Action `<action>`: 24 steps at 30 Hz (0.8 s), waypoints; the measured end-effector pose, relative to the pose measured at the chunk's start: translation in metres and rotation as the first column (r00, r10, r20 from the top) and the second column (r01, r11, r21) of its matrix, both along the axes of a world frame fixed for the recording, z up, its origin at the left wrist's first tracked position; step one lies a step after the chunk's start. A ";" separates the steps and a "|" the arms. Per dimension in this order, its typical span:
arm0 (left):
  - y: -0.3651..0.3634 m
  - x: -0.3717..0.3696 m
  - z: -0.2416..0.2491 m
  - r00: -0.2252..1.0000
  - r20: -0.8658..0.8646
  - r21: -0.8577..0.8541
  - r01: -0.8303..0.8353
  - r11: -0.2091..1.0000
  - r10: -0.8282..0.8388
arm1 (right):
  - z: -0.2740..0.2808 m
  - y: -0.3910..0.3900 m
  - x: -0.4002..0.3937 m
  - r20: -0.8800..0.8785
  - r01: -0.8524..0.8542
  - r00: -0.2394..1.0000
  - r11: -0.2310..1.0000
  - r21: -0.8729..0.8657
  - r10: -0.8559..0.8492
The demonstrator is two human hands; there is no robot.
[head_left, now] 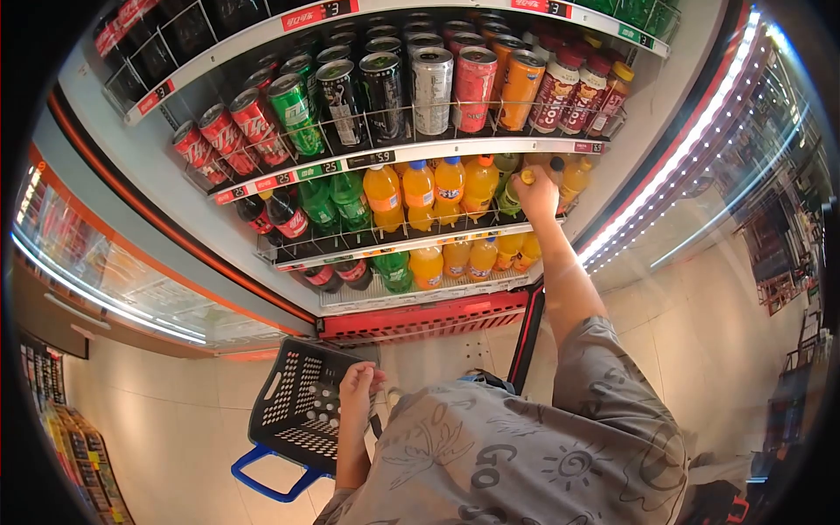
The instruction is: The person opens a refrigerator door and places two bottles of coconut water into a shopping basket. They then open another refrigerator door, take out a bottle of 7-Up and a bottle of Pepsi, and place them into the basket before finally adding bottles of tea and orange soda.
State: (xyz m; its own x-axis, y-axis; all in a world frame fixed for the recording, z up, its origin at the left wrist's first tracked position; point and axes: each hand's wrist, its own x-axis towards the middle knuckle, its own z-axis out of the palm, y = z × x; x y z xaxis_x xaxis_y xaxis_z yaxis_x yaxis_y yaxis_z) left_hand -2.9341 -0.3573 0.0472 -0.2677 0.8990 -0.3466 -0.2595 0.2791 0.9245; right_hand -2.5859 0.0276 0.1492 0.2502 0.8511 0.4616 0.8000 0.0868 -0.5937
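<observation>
My right hand (pixel 539 194) reaches into the lower bottle shelf of an open drinks fridge, fingers closed around the neck of a green bottle with a yellow cap (pixel 509 203). Beside it stand orange soda bottles (pixel 450 188) and a bottle with a dark cap, partly hidden by the hand. Low in front of my body, my left hand (pixel 359 382) has its fingers curled together, and nothing shows in them. It is at the right edge of a black shopping basket (pixel 284 385) with a blue handle (pixel 278 486). Several small bottles with pale caps (pixel 324 402) lie in the basket.
Cans (pixel 382 92) line the shelf above, behind a wire rail. Green bottles (pixel 332 199) and cola bottles (pixel 286 213) fill the left of the bottle shelf. A red grille (pixel 420 324) runs along the fridge's base. The glass door (pixel 665 201) stands open at right.
</observation>
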 end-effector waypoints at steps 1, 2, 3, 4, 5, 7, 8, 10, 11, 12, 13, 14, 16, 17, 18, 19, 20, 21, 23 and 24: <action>0.000 0.002 0.002 1.000 0.004 0.010 0.008 1.000 -0.008 | 0.000 -0.001 0.002 -0.025 -0.013 1.000 1.000 0.014 0.013; 0.002 0.003 0.003 1.000 0.008 0.016 0.015 1.000 -0.015 | -0.001 -0.004 0.002 -0.051 -0.026 0.998 0.999 0.026 0.028; 0.003 0.003 0.006 1.000 0.009 0.023 0.024 0.999 -0.024 | -0.005 -0.009 0.003 -0.123 -0.035 0.992 0.999 0.026 0.038; 0.005 0.002 0.008 0.999 0.011 0.022 0.033 0.999 -0.034 | 0.002 -0.017 0.001 -0.195 -0.042 0.980 0.999 0.034 0.047; 0.009 0.002 0.010 0.999 0.015 0.025 0.040 0.999 -0.041 | 0.012 -0.024 0.000 -0.263 -0.051 0.963 0.998 0.046 0.061; 0.012 0.003 0.015 0.998 0.032 0.025 0.052 0.998 -0.053 | 0.042 -0.055 -0.004 -0.324 -0.042 0.942 0.991 0.130 0.083; 0.015 0.005 0.019 0.997 0.043 0.025 0.058 0.998 -0.059 | 0.060 -0.072 -0.007 -0.354 -0.037 0.930 0.985 0.168 0.095; 0.025 0.010 0.023 0.994 0.041 0.034 0.096 0.995 -0.097 | 0.094 -0.105 -0.015 -0.372 -0.131 0.911 0.981 0.142 0.176; 0.031 0.014 0.025 0.991 0.028 0.042 0.130 0.991 -0.131 | 0.106 -0.121 -0.019 -0.385 -0.176 0.899 0.977 0.125 0.211; 0.038 0.019 0.026 0.986 0.014 0.054 0.165 0.985 -0.166 | 0.114 -0.134 -0.021 -0.429 -0.290 0.853 0.953 0.083 0.297; 0.045 0.026 0.029 0.981 0.053 0.064 0.185 0.981 -0.189 | 0.121 -0.146 -0.023 -0.476 -0.400 0.795 0.915 0.052 0.375; 0.053 0.034 0.034 0.973 0.090 0.077 0.206 0.976 -0.212 | 0.127 -0.156 -0.026 -0.524 -0.506 0.726 0.862 0.032 0.445; 0.069 0.057 0.060 0.920 0.306 0.074 0.235 0.969 -0.246 | 0.125 -0.174 -0.036 -0.684 -0.673 0.519 0.739 0.042 0.512; 0.075 0.073 0.088 0.845 0.477 0.055 0.247 0.967 -0.243 | 0.117 -0.181 -0.043 -0.803 -0.741 0.346 0.666 0.083 0.486; 0.075 0.080 0.101 0.741 0.632 0.039 0.260 0.965 -0.225 | 0.107 -0.184 -0.050 -0.889 -0.794 0.161 0.591 0.141 0.428; 0.073 0.078 0.095 0.546 0.773 0.160 0.324 0.932 -0.322 | 0.088 -0.184 -0.059 -0.922 -0.823 0.083 0.549 0.150 0.377; 0.070 0.075 0.086 0.316 0.858 0.292 0.349 0.891 -0.405 | 0.071 -0.184 -0.068 -0.948 -0.849 0.007 0.503 0.163 0.319; 0.067 0.073 0.082 0.068 0.880 0.424 0.334 0.842 -0.470 | 0.066 -0.188 -0.080 -0.964 -0.821 -0.128 0.520 0.236 0.234; 0.057 0.071 0.079 0.046 0.896 0.409 0.298 0.862 -0.442 | 0.055 -0.187 -0.093 -0.981 -0.778 -0.099 0.601 0.183 0.169; 0.052 0.070 0.078 0.036 0.904 0.400 0.283 0.872 -0.427 | 0.048 -0.186 -0.098 -0.987 -0.753 -0.087 0.640 0.154 0.135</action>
